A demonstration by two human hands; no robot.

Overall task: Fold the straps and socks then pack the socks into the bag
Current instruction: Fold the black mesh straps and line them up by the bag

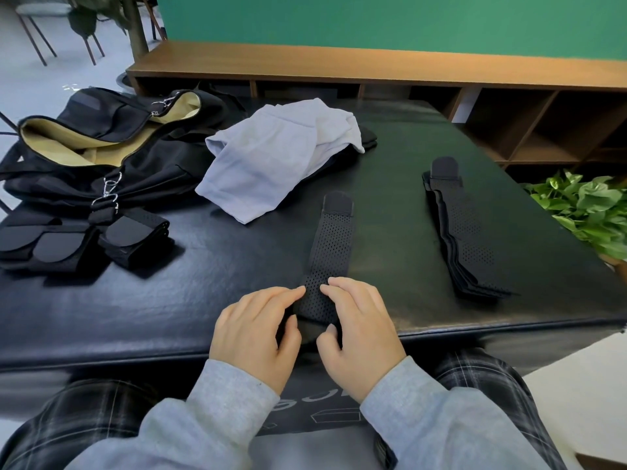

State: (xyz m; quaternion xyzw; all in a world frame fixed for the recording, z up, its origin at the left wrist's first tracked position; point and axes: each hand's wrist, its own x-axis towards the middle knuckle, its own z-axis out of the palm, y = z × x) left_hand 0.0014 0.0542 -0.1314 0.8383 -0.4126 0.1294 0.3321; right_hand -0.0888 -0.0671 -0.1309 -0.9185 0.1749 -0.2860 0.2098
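Observation:
A black perforated strap [330, 245] lies stretched away from me on the dark table [203, 293]. My left hand [254, 330] and my right hand [359, 330] pinch its near end from either side, thumbs under the fold and fingers on top. A stack of flat straps [464, 228] lies to the right. Folded straps [84, 240] sit at the left. A pile of pale grey socks [278, 157] rests behind the strap. The black bag [112, 154] with tan lining lies open at the far left.
A wooden shelf unit [373, 72] runs behind the table under a green wall. A leafy plant [587, 212] stands off the right edge. Chair legs [37, 39] show at the far left on the floor.

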